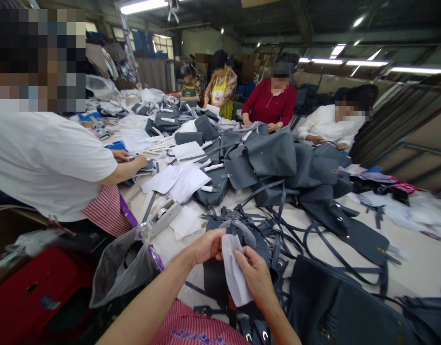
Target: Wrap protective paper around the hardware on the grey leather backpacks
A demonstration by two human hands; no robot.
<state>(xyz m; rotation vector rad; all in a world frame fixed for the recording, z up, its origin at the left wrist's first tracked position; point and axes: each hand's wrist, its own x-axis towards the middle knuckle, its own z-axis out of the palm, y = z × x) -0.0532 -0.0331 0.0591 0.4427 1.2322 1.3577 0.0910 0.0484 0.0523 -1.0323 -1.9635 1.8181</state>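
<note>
A folded piece of white paper (236,280) hangs upright in front of me, above a dark grey bag (213,278). Closed fingers of my left hand (209,247) grip its upper left edge. My right hand (256,273) pinches it from the right side, thumb on the near face. Just behind the paper, a curved bag handle (243,230) is wrapped in clear plastic. Dark straps (277,230) lie tangled beyond my hands. To the right of my right hand rests a larger dark grey bag (335,297) with gold-coloured metal fittings.
Grey bags (274,153) are piled across the table (417,261). Loose white paper sheets (180,182) lie left of the pile. A co-worker in a white shirt (51,163) handles pieces at left; several others work opposite. A clear plastic bag (121,268) hangs beside a red stool (44,292).
</note>
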